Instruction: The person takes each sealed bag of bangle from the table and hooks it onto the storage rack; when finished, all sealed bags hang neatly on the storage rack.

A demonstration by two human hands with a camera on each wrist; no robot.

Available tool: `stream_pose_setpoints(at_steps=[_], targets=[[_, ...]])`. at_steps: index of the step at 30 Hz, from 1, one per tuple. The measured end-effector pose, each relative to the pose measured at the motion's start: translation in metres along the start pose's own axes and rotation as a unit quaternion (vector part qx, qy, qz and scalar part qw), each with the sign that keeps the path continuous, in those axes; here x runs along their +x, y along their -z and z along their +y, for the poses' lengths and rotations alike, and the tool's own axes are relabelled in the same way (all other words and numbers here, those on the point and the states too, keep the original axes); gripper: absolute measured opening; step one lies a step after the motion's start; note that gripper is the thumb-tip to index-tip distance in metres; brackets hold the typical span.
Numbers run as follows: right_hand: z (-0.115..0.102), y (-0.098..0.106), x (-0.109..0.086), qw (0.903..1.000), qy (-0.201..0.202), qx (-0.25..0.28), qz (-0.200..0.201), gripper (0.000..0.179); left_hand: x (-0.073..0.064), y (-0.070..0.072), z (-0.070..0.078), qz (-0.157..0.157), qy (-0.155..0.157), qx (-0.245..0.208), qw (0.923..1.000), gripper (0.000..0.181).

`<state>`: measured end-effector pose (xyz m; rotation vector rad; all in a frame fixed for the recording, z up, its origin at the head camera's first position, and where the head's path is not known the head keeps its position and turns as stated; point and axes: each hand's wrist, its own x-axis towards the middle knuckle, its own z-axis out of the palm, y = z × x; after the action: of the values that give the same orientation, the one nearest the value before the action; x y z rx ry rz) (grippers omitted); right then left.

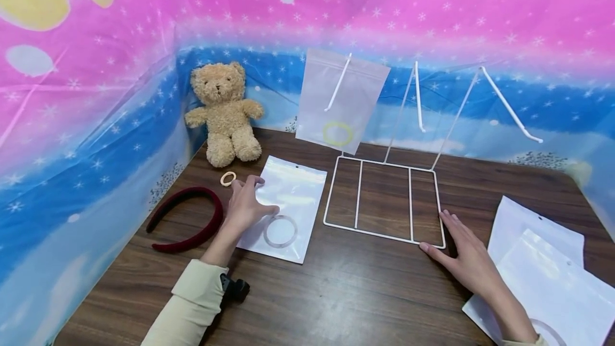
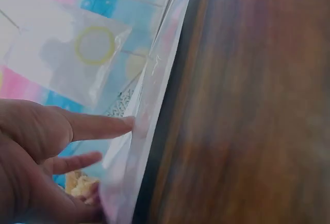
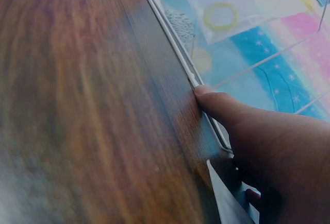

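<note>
My left hand [image 1: 246, 204] lies over a white zip pouch [image 1: 300, 186] on the table, its fingers and thumb spread and touching the pouch. A pale ring [image 1: 266, 234] shows through the lower part of that pouch. In the left wrist view the fingers look straight, the index tip against the pouch's edge. At the right front corner of a white wire display rack [image 1: 384, 235], my right hand [image 1: 473, 263] touches the frame with straight fingers and thumb. From the rack's left hook hangs another pouch [image 1: 312, 95] with a yellow-green ring [image 1: 352, 134] in it.
Left of my left hand are a dark red padded headband [image 1: 218, 212] and a small wooden ring [image 1: 223, 179]. Behind sits a tan teddy bear [image 1: 230, 116]. Overlapping white pouches [image 1: 552, 271] lie at the right. Two bare rack hooks [image 1: 419, 100] jut out at the back.
</note>
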<state>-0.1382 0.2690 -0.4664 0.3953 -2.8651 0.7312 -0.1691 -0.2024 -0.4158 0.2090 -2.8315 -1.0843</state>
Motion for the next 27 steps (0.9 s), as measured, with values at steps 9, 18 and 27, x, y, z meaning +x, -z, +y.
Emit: stream_pose_setpoints(at_steps=[9,18,27], targets=[[0.002,0.000,0.000,1.0000,0.003,-0.007,0.004,0.095,-0.008,0.012,-0.009,0.040,-0.068,-0.105,0.9914,0.031],[0.001,0.001,0.000,1.0000,-0.006,-0.005,-0.003,0.097,-0.030,0.022,0.003,0.109,-0.215,-0.106,0.9646,0.032],[0.000,0.001,0.000,0.9999,-0.011,-0.005,-0.005,0.098,-0.075,0.047,0.072,0.144,-0.385,-0.192,0.8912,0.035]])
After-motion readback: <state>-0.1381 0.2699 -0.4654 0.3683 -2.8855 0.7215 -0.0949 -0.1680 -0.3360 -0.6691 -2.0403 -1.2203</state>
